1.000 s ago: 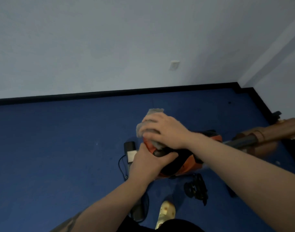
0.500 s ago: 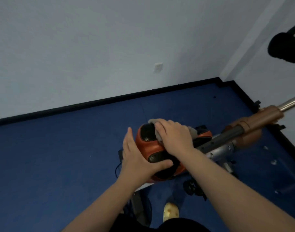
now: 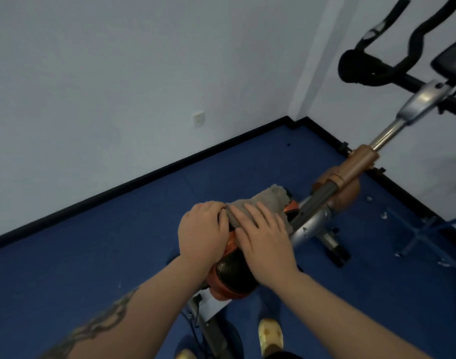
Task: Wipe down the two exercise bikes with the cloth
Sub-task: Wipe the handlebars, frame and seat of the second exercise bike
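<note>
Two hands on the seat. Fingers (image 3: 245,213) of the right hand (image 3: 265,239) lie straight and slightly spread, pressing the grey fuzzy cloth (image 3: 265,200) flat onto the front half of the orange-and-black padded bike saddle (image 3: 232,275). Left hand (image 3: 201,234) has its fingers curled over the saddle's left edge, gripping it, fingertips touching the cloth's near corner. Change since a second ago: cloth has travelled from the saddle's rear toward its nose, and the left hand went from an open steadying palm to a closed grip. Judgement: saddle top nearly wiped; seat post, brown-and-grey frame tube (image 3: 351,172) and black curved handlebars (image 3: 377,71) not yet reached. Only this one bike is in view, standing on blue carpet floor (image 3: 92,255) near the room corner.
</note>
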